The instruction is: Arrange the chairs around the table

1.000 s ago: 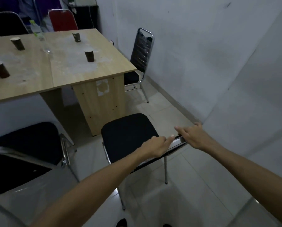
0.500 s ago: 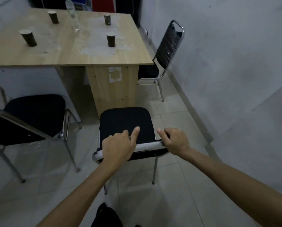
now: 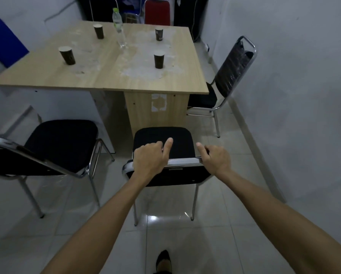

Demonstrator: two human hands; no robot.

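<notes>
A black padded chair [image 3: 182, 176] with a chrome frame stands in front of me, its seat facing the near edge of the wooden table [image 3: 47, 76]. My left hand [image 3: 148, 158] grips the left part of its chrome top rail, index finger stretched forward. My right hand [image 3: 215, 158] grips the right end of the same rail. A second black chair [image 3: 60, 143] stands to the left, angled toward the table. A third black chair [image 3: 231, 72] sits tucked at the table's right side by the wall.
Several dark paper cups [image 3: 159, 59] and a water bottle [image 3: 119, 30] stand on the table. A red chair [image 3: 157, 13] and a chrome chair frame [image 3: 103, 6] are behind it. The grey wall [image 3: 294, 95] runs close along the right. My foot [image 3: 163, 260] is on the tiled floor.
The chair has swung from slanted to square with the table's near edge. My left hand slid left along the rail, and my view has turned to face the table head-on.
</notes>
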